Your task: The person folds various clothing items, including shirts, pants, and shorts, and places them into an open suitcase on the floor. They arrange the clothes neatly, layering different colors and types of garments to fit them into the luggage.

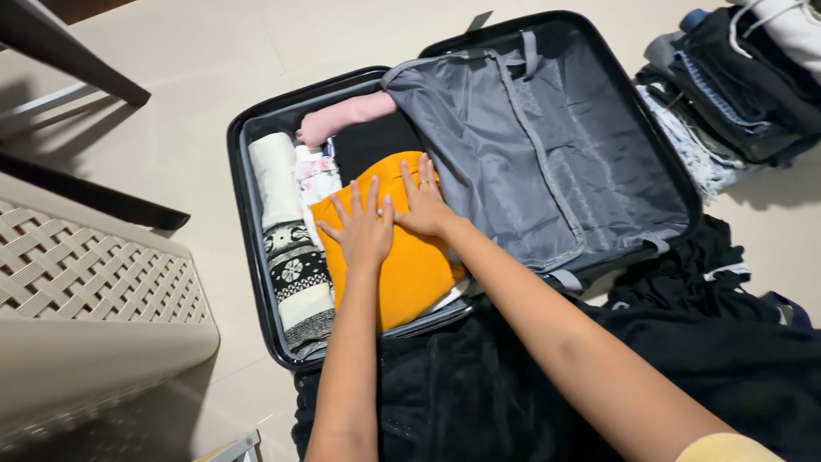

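Atop orange garment [409, 272] (inside suitcase [256, 257]): both hands flat.

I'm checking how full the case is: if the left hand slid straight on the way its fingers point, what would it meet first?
Probably the pink roll at the far end: the left hand lies flat on the orange garment, fingers pointing that way over a dark patch whose depth is unclear.

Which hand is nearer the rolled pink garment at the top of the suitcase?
Right. The right hand lies flat on the orange garment, just below and right of the pink roll. The left hand rests lower on the same garment, farther from it.
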